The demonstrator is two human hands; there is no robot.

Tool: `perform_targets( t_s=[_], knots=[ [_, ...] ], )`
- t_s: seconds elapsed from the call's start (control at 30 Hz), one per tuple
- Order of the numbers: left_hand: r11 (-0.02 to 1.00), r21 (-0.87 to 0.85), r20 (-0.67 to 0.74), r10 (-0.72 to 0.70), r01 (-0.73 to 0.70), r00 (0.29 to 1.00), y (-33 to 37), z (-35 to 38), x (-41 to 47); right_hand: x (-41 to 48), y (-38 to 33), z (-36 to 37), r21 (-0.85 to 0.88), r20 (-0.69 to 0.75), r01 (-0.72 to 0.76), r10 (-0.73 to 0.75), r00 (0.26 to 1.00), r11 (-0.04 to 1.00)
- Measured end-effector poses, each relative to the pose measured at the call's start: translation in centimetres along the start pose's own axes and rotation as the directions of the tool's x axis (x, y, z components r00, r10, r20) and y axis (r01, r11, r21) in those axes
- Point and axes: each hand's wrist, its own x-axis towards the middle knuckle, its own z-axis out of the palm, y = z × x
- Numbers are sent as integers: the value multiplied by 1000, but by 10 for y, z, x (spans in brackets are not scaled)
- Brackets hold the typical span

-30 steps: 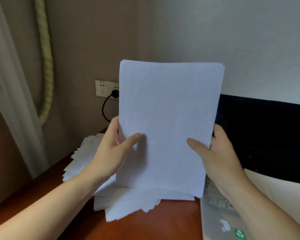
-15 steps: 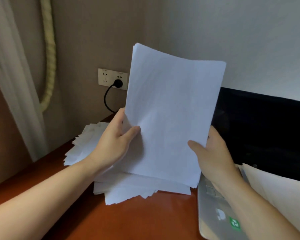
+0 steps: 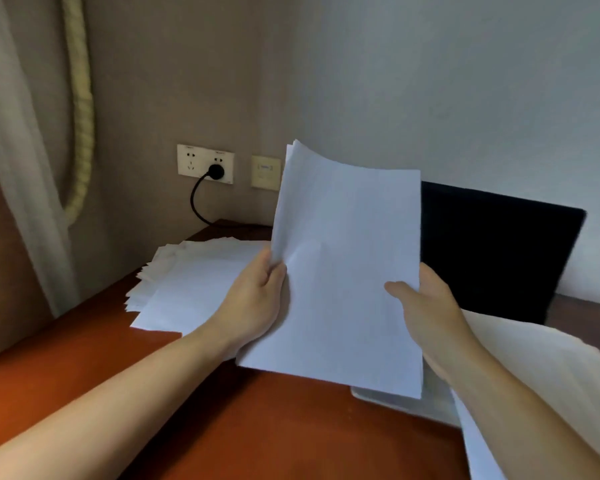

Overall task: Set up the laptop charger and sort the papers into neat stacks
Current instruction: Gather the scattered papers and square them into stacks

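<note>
Two hands, one load: your left hand point(image 3: 253, 303) and your right hand point(image 3: 426, 313) grip a sheaf of plain white paper sheets point(image 3: 347, 271) by its two long edges. Each thumb presses on the front face; the other fingers go behind the sheets and are hidden. Sheaf stands nearly upright, top leaning left, sheet corners fanned a little at the upper left. Its lower edge hangs over the near left corner of the laptop's pale silver base point(image 3: 371, 396); touching or not, you cannot tell.

White double wall socket point(image 3: 189, 162) holds a round black plug point(image 3: 216, 171) in its right outlet. Thin black cable point(image 3: 195, 202) loops down from the plug to the desk's back corner. Small beige wall plate point(image 3: 265, 172) sits just beside the socket, to the right.

Reddish-brown wooden desk point(image 3: 257, 427) carries a loose pile of white paper sheets point(image 3: 194, 275), edges splayed, at the back left, behind your left hand. Black laptop screen point(image 3: 492, 251) stands open at the right, behind the sheaf. Cream-white sheet point(image 3: 534, 358), cloth or paper unclear, lies under your right forearm. Taupe wall at left, grey-white wall at right. Pale sheer curtain point(image 3: 21, 168) hangs at far left with a cream braided rope point(image 3: 82, 98) looped beside it.
</note>
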Motion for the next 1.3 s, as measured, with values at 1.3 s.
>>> perform_targets(
  t_s=[1.3],
  knots=[
    [636,684,360,132,-357,924,43,108,-21,-74,56,-163,-865,138,149,-58,989,479]
  ],
)
